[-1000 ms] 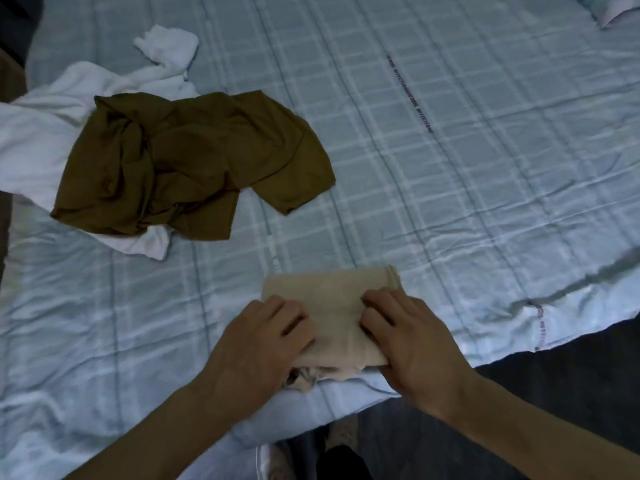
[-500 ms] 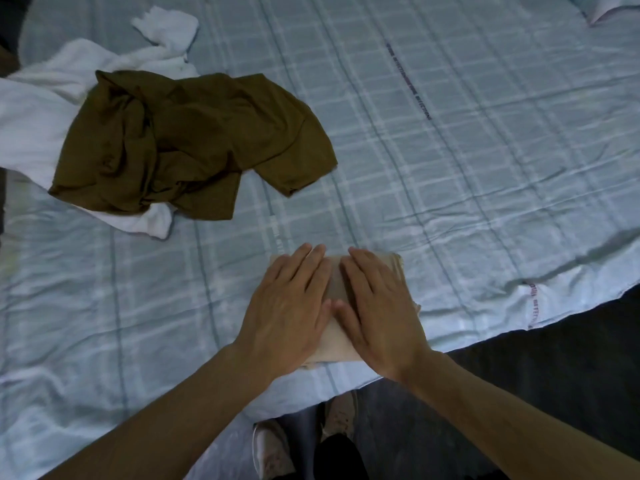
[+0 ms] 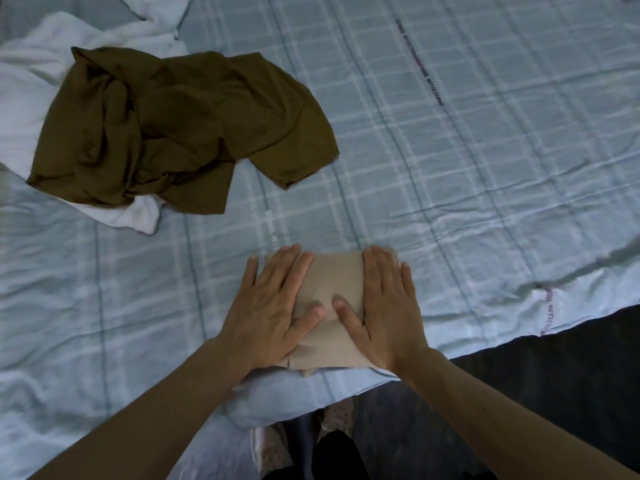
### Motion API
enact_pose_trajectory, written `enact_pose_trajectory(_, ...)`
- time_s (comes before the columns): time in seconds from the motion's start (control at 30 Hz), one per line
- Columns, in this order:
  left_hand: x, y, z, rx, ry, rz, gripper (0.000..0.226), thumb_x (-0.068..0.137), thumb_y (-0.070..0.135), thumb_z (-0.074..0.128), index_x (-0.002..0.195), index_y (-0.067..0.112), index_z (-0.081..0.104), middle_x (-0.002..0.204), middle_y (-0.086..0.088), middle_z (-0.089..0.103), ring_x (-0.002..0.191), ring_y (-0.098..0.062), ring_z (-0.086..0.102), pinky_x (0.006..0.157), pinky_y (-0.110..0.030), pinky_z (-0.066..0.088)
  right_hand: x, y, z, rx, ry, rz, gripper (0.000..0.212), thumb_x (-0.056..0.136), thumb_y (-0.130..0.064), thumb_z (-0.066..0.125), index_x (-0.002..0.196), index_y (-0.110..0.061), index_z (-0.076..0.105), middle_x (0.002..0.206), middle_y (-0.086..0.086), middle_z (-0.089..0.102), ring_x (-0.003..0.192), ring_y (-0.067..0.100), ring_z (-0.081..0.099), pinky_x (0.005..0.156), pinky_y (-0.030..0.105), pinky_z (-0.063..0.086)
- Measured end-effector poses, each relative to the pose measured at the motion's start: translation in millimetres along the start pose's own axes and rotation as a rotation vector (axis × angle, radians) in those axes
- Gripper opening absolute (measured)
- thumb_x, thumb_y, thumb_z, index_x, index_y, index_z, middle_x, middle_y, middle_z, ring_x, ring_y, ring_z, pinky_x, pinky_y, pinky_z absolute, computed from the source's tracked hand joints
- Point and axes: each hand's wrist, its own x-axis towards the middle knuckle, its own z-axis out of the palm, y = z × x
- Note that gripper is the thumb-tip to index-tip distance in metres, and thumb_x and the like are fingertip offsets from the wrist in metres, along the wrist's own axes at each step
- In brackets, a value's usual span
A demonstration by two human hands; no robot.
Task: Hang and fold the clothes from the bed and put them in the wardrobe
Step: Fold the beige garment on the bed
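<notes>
Folded beige garment (image 3: 330,292) – long axis toward bed edge; left hand (image 3: 273,306), right hand (image 3: 388,306) flat, fingers spread, pressing.

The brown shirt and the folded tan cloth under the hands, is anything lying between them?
No. In the head view, only bare checked bedsheet separates the brown shirt from the folded tan cloth.

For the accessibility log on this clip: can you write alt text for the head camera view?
Two open hands, left hand and right hand, press flat on a small folded beige garment at the near edge of a bed with a pale blue checked sheet. Farther back on the left, a crumpled olive-brown garment lies on top of a white one.
</notes>
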Motion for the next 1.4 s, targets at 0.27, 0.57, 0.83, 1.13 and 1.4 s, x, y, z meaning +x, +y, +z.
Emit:
enact_pose_trajectory(0.27, 24.8, -4.5, -52.0, -0.148, -0.172, 0.007, 0.101, 0.072, 0.081, 0.043, 0.156, 0.031, 0.018, 0.158, 0.005, 0.031, 0.142, -0.016, 0.030, 0.121, -0.041, 0.016, 40.5, 19.9, -58.7, 0.151, -0.264, -0.145, 0.084, 0.082, -0.072, 0.047, 0.148, -0.020, 0.036, 0.145, 0.001, 0.046, 0.135, 0.019, 0.038, 0.119, 0.037, 0.017)
enact_pose_trajectory(0.57, 64.9, 14.4, -58.0, 0.033, -0.420, 0.019, 0.080, 0.058, 0.073, 0.077, 0.120, 0.032, 0.046, 0.109, 0.009, 0.059, 0.094, -0.014, 0.056, 0.086, -0.039, 0.050, 81.8, 6.9, -66.9, -0.052, -0.606, -0.177, 0.076, 0.053, -0.064, 0.084, 0.115, -0.034, 0.052, 0.105, -0.010, 0.061, 0.096, 0.015, 0.056, 0.081, 0.033, 0.046)
enact_pose_trajectory(0.83, 36.4, 23.1, -55.7, -0.023, -0.167, 0.082, 0.064, 0.078, 0.059, 0.069, 0.131, 0.033, 0.044, 0.115, 0.008, 0.057, 0.100, -0.016, 0.056, 0.087, -0.035, 0.043, 62.1, 7.3, -69.9, 0.113, -0.494, -0.215, 0.059, 0.062, -0.051, 0.083, 0.110, -0.035, 0.051, 0.101, -0.011, 0.065, 0.091, 0.014, 0.060, 0.080, 0.034, 0.049)
enact_pose_trajectory(1.13, -20.4, 36.0, -108.9, 0.045, 0.203, 0.195, 0.062, 0.073, 0.031, 0.080, 0.124, 0.026, 0.045, 0.090, -0.003, 0.061, 0.071, -0.023, 0.058, 0.062, -0.039, 0.045, 20.8, -52.3, -134.3, 0.008, -0.237, -0.311, 0.057, 0.077, -0.045, 0.066, 0.127, -0.036, 0.041, 0.099, -0.004, 0.055, 0.080, 0.023, 0.060, 0.069, 0.041, 0.052)
enact_pose_trajectory(1.4, -112.3, 69.2, -294.7, 0.197, 0.456, 0.179, 0.062, 0.073, 0.018, 0.076, 0.128, 0.026, 0.048, 0.100, -0.005, 0.062, 0.083, -0.026, 0.058, 0.069, -0.038, 0.043, -10.6, -171.3, -291.9, -0.135, 0.073, -0.471, 0.054, 0.075, -0.044, 0.073, 0.121, -0.032, 0.047, 0.100, -0.002, 0.054, 0.082, 0.022, 0.056, 0.059, 0.032, 0.039)
